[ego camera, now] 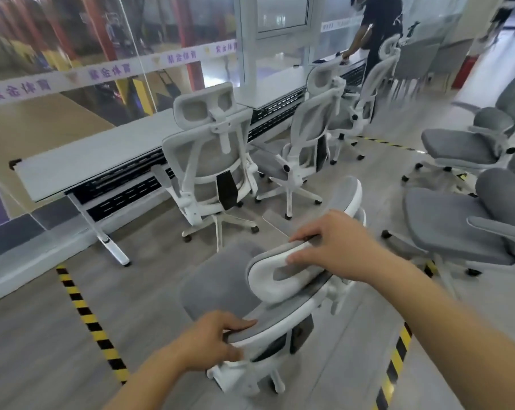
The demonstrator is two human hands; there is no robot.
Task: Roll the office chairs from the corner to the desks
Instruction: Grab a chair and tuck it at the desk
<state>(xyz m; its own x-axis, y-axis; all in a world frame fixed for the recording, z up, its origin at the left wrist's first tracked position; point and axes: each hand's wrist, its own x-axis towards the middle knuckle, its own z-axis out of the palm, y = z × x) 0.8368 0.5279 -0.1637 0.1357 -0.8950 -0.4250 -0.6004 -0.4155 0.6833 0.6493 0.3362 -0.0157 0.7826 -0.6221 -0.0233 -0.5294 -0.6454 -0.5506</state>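
A white-framed office chair [220, 287] with a grey seat stands right in front of me, its back toward me. My left hand [212, 338] grips the top edge of its grey mesh backrest. My right hand [333, 247] grips its white headrest [277, 279], fingers curled over the top. A long white desk [102, 156] runs along the glass wall ahead. Three matching chairs stand at it: one [209, 161] closest, a second [303, 143] beyond, and a third [371, 93] farther back.
Two grey chairs [463, 149] [457, 223] stand at the right. Yellow-black tape [87, 318] marks the floor on the left and another strip [395, 359] on the right. A person in dark clothes [374, 28] leans over the desk's far end.
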